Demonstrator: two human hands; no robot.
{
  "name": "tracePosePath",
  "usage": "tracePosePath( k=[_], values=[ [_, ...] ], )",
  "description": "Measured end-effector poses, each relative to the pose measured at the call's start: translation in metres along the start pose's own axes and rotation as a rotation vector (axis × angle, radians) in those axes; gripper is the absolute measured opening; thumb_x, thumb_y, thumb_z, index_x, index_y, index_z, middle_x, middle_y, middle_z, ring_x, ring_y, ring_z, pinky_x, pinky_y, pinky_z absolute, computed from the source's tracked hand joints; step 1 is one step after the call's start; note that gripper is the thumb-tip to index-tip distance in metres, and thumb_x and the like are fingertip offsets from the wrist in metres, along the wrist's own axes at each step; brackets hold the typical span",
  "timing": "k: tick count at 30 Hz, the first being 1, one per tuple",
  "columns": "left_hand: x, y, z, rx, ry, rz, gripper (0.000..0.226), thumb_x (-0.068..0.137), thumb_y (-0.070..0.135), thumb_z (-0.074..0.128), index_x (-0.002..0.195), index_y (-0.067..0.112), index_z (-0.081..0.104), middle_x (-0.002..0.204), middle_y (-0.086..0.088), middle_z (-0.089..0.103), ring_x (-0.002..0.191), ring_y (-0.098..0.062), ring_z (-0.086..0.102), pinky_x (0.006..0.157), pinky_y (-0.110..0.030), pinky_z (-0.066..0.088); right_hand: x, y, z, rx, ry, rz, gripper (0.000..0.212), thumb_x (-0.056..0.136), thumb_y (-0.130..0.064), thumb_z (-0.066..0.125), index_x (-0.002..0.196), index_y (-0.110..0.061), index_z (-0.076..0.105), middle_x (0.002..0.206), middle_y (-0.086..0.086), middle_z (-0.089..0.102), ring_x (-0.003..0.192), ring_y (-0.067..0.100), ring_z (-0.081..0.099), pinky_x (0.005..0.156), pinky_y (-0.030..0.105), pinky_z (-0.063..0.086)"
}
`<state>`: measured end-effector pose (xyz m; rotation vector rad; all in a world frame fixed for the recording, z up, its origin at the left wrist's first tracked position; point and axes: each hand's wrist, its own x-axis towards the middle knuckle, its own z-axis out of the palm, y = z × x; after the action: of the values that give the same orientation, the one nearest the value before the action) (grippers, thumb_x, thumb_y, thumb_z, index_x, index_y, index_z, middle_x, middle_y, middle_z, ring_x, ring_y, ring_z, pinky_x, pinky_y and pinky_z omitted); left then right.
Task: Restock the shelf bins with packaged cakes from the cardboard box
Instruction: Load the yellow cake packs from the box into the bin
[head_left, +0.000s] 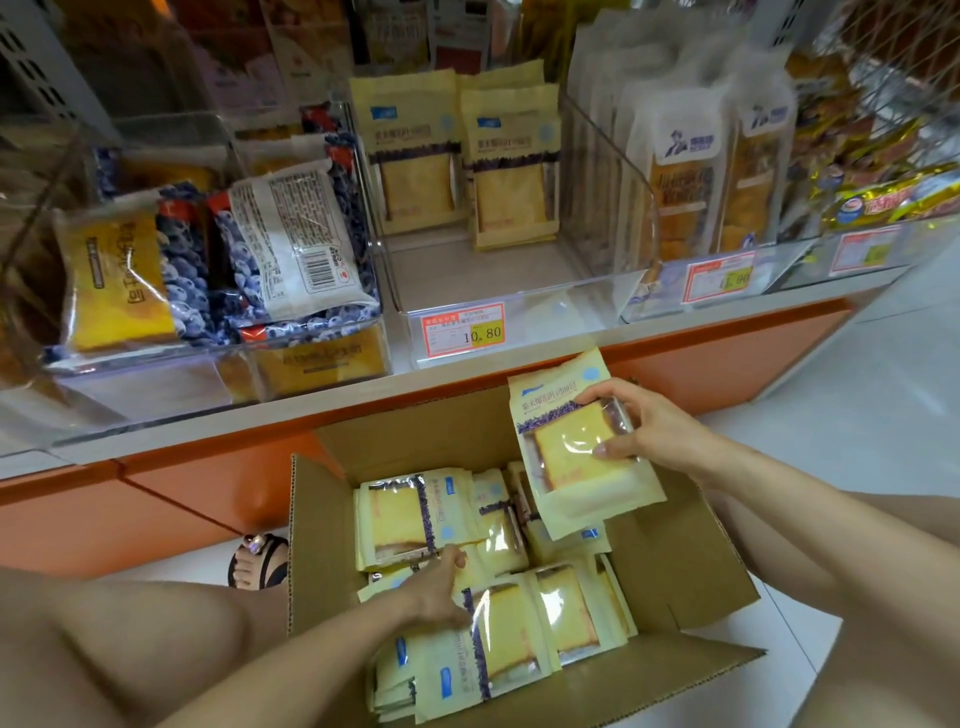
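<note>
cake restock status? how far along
Early, by the look of it. Done: a few bin packs stand at the back of the middle bin; its front is bare. In hand: the right hand holds the held pack above the box; the left hand is down among the box packs, grip unclear. Left: the box looks mostly full.

The cardboard box (675, 561) sits before the shelf (363, 387), cake packs (509, 623) lying inside. The left hand (441, 582) is down among them, the right hand (644, 421) holds one pack (571, 467) over the far right corner. Behind, more packs (511, 166) stand at the middle bin's (545, 312) back.
</note>
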<state>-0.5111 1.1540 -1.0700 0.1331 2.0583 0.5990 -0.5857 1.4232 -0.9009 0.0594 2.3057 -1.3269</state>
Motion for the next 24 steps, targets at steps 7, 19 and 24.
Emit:
tracePosePath(
  k=[7, 19, 24],
  values=[
    [0.003, 0.005, -0.020, 0.152, -0.055, -0.035, 0.046, 0.085, 0.016, 0.066, 0.125, 0.017, 0.045, 0.131, -0.004, 0.049, 0.108, -0.017, 0.051, 0.087, -0.025, 0.044, 0.003, 0.009, 0.003, -0.105, -0.128, 0.060, 0.052, 0.078, 0.000, 0.071, 0.108, -0.040, 0.056, 0.127, -0.003, 0.049, 0.110, 0.021, 0.053, 0.081, 0.033, 0.055],
    [0.020, -0.005, -0.013, -0.534, 0.399, -0.201, 0.066, 0.085, 0.016, 0.066, 0.131, 0.019, 0.017, 0.125, -0.018, 0.045, 0.105, -0.029, 0.051, 0.087, -0.033, 0.043, 0.005, 0.011, 0.004, -0.187, -0.130, 0.074, 0.052, 0.078, 0.002, 0.071, 0.111, -0.036, 0.056, 0.126, -0.004, 0.050, 0.106, 0.018, 0.053, 0.071, 0.024, 0.048],
    [0.018, 0.006, 0.005, -0.746, 0.297, -0.394, 0.065, 0.089, 0.012, 0.057, 0.132, 0.017, 0.009, 0.101, -0.012, 0.051, 0.082, -0.024, 0.056, 0.072, -0.032, 0.054, 0.005, 0.010, 0.004, -0.203, -0.148, 0.077, 0.052, 0.079, 0.001, 0.070, 0.108, -0.040, 0.055, 0.126, -0.005, 0.048, 0.110, 0.019, 0.051, 0.080, 0.030, 0.051]
  ],
)
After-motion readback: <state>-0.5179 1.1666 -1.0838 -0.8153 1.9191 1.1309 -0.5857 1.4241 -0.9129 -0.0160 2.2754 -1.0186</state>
